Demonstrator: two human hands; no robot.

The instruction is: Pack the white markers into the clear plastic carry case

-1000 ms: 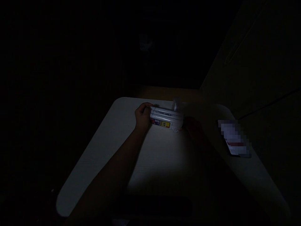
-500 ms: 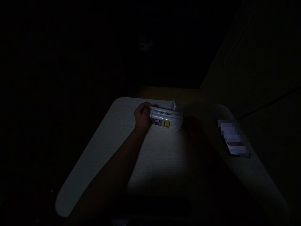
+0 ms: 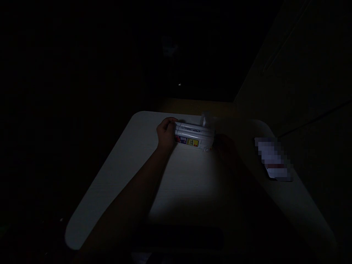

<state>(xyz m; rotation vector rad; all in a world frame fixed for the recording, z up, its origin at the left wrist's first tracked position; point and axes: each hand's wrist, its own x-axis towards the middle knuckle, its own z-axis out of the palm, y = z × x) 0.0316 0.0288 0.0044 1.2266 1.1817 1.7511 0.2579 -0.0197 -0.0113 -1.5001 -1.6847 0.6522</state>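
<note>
A white, long ribbed object (image 3: 194,129) with a purple and yellow label lies sideways near the far edge of the table; its exact kind is not clear. My left hand (image 3: 165,134) is closed around its left end. A small clear, plastic-looking piece (image 3: 205,120) sticks up behind its right part. In deep shadow, my right hand (image 3: 227,145) is close to the object's right end. Darkness hides its fingers, and whether it touches the object I cannot tell.
The pale table (image 3: 121,161) has rounded corners and is lit mainly in the middle. Toward its right edge lies a flat phone-like thing (image 3: 273,159) with a bright, blurred face. A dark cable (image 3: 310,123) runs along the right. The surroundings are nearly black.
The whole view has shifted slightly. Both hands and the white object stay in almost the same place, and its label shows a little brighter. A small bright spot has appeared beyond the table.
</note>
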